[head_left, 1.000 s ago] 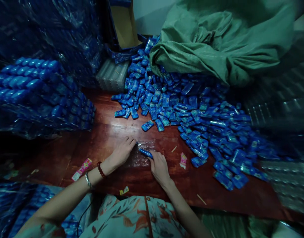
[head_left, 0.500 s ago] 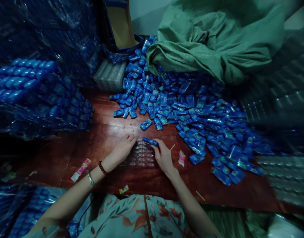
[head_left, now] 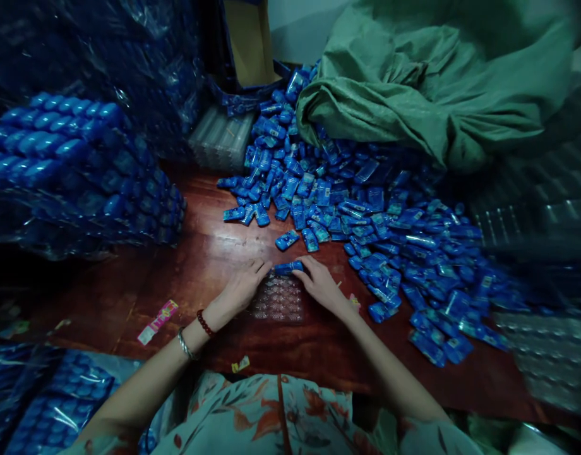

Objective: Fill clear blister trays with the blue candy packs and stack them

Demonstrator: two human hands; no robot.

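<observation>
A small blue shrink-wrapped packet point(head_left: 288, 268) lies level across the far edge of a clear moulded plastic tray point(head_left: 277, 302). My right hand point(head_left: 323, 287) pinches its right end between thumb and fingers. At the tray's far left corner my left hand point(head_left: 243, 282) has its fingers together, gripping the tray edge; their tips come close to the packet's left end, and I cannot tell if they touch it. The visible tray hollows look clear. Two loose blue packets point(head_left: 287, 240) lie just beyond the hands.
A large heap of blue packets point(head_left: 366, 208) spreads from the back to the right, under a green sack point(head_left: 427, 95). Filled blue trays point(head_left: 58, 145) are stacked left. Clear trays point(head_left: 224, 136) stand behind, more point(head_left: 546, 354) at right. Pink wrapper scraps point(head_left: 158, 321) lie on the wooden table point(head_left: 205, 234).
The packet in my right hand has turned from slanting to nearly level and sits closer to my left fingertips. The whole view has shifted slightly.
</observation>
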